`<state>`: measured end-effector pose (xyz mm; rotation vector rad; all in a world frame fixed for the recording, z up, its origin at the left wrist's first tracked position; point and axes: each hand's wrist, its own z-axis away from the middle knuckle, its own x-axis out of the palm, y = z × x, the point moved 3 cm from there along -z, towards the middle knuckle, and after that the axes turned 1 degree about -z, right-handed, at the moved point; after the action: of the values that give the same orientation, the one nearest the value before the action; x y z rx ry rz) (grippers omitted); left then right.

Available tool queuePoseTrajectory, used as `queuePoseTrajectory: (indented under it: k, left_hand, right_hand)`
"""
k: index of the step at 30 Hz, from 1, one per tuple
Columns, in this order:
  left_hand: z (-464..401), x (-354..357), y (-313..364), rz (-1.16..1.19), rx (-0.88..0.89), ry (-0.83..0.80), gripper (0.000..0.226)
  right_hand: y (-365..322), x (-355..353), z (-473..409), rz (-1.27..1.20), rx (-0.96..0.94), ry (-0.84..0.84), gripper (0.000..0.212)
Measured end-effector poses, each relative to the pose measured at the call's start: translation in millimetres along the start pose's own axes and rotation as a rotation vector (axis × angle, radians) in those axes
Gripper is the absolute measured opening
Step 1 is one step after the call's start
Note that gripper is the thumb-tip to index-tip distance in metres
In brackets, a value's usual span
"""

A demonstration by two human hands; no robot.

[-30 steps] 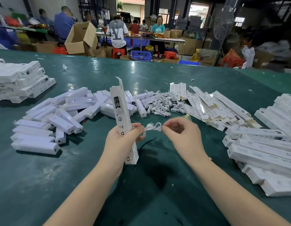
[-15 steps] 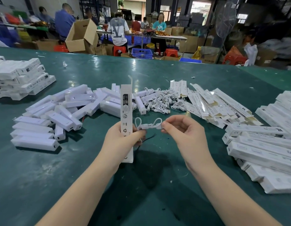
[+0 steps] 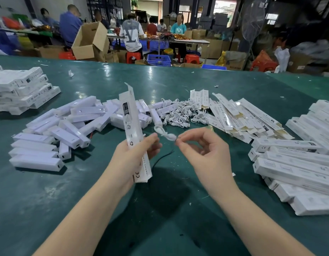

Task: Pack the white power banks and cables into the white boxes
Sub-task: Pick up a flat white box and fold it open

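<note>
Over the green table [image 3: 49, 209], the right hand [image 3: 206, 154] is pinching a bundled cable [image 3: 166, 134], now drooping lower than before, while the left hand [image 3: 134, 156] is gripping the white box [image 3: 132, 126], now tilted leftward, flap open.

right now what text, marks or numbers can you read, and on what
"CE": on the white box gripped in the left hand, near its lower end.
"CE": on a packed box in the right-hand stack.
Recycling symbol: on the held box, mid-face.
All other print on the boxes is too small or blurred to read.
</note>
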<state>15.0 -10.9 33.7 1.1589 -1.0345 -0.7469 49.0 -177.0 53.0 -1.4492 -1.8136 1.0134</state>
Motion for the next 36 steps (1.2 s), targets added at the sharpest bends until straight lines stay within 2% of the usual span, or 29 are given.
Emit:
queuePoseTrajectory:
  k: [2, 4, 6, 8, 10, 12, 15, 19, 26, 31, 36]
  left_hand:
    - [1, 4, 2, 0.166, -0.024, -0.070, 0.032]
    - [2, 4, 4, 0.183, -0.006, -0.073, 0.034]
    - [3, 2, 5, 0.127, 0.025, -0.055, 0.032]
    - [5, 2, 5, 0.026, 0.052, -0.042, 0.018]
    - [7, 5, 5, -0.057, 0.065, -0.062, 0.011]
    - [8, 8, 4, -0.121, 0.069, -0.118, 0.018]
    - [9, 8, 3, -0.185, 0.056, -0.180, 0.028]
    - [10, 10, 1, -0.211, 0.011, -0.251, 0.011]
    - [13, 10, 3, -0.233, -0.069, -0.335, 0.024]
    - [15, 10, 1, -0.281, -0.129, -0.415, 0.024]
    - [19, 11, 2, -0.286, -0.168, -0.472, 0.025]
  right_hand:
    - [-3, 8, 6, 0.078, -0.113, -0.086, 0.023]
    - [-4, 14, 9, 0.171, -0.205, -0.152, 0.020]
    - [-6, 16, 10, 0.214, -0.227, -0.189, 0.022]
    - [-6, 17, 10, 0.256, -0.205, -0.228, 0.039]
    - [-4, 17, 8, 0.312, -0.166, -0.283, 0.059]
    - [-3, 15, 6, 0.322, -0.105, -0.329, 0.066]
    - [-1, 10, 3, 0.262, 0.089, -0.385, 0.060]
    - [-1, 1, -1, 0.150, 0.308, -0.493, 0.066]
    - [-2, -15, -9, 0.171, 0.392, -0.624, 0.046]
    - [0, -18, -6, 0.119, 0.469, -0.787, 0.051]
    - [1, -21, -7, 0.013, 0.517, -0.813, 0.048]
